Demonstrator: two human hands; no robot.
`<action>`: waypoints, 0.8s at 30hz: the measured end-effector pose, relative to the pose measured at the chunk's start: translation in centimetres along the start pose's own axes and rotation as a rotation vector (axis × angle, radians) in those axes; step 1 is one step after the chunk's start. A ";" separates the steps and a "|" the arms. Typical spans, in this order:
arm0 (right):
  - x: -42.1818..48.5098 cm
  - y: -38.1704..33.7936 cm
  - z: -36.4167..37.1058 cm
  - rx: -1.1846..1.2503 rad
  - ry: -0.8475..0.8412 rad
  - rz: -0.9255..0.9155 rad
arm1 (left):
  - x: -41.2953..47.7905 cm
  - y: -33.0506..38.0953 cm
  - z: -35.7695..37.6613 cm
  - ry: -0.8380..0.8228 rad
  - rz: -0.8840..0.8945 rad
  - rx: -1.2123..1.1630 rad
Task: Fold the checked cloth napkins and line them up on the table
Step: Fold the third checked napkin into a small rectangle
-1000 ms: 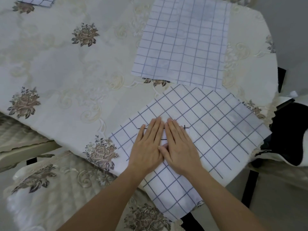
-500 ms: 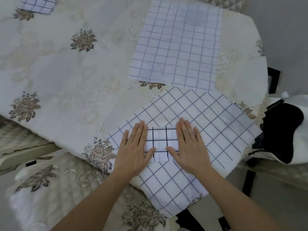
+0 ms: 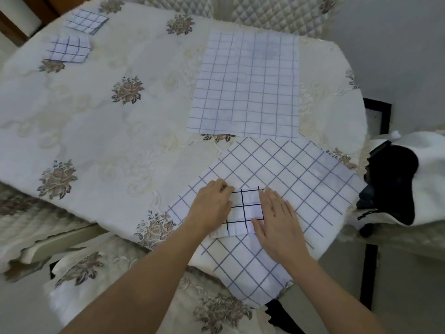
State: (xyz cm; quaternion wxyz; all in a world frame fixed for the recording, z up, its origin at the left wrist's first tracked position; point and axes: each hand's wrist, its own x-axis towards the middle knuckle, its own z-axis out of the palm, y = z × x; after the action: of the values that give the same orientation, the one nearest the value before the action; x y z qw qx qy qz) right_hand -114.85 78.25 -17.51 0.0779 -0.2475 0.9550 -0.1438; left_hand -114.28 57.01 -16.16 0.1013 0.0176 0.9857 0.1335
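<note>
1. The left hand (image 3: 212,208) had its fingers (image 3: 225,189) curled over the left edge of the small folded napkin (image 3: 248,208). We judged that they were gripping it.
2. The right hand (image 3: 277,218) had its fingers (image 3: 269,196) straight and flat, pressing down on the same napkin's right edge and holding nothing.
3. The small folded napkin, with dark check lines, sat between the two hands. It lay on top of the diagonal open napkin (image 3: 301,179).
4. The diagonal open napkin lay cornerwise at the near right of the desk (image 3: 108,131), with its near corner hanging over the edge.
5. Just beyond it lay the flat open napkin (image 3: 248,85), spread out square-on and not folded.
6. At the far left of the desk, the nearer folded napkin (image 3: 68,49) and the farther folded napkin (image 3: 86,20) lay close together in a rough row.
7. Progress, as we judged it: two napkins were folded and placed. A third was folded but not yet carried over to the row.
8. Two open napkins were left to fold and line up, so we put the task at roughly the midpoint.
9. A black-and-white item (image 3: 397,184) sat on a seat to the right of the desk. We could not tell what it was.
</note>
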 end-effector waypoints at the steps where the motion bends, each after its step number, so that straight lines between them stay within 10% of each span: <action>1: -0.3 -0.4 0.0 -0.007 0.008 0.014 | 0.2 -0.2 0.0 0.001 0.006 0.004; 24: -3.3 -10.6 1.1 0.256 0.142 0.872 | -0.5 -2.1 -0.9 -0.154 -0.017 -0.279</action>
State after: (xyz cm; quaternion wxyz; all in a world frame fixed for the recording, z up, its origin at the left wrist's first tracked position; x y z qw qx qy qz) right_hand -107.03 70.76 -15.01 0.0954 0.1995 0.9474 -0.2312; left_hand -114.01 54.72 -15.77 0.1791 0.0050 0.9471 0.2663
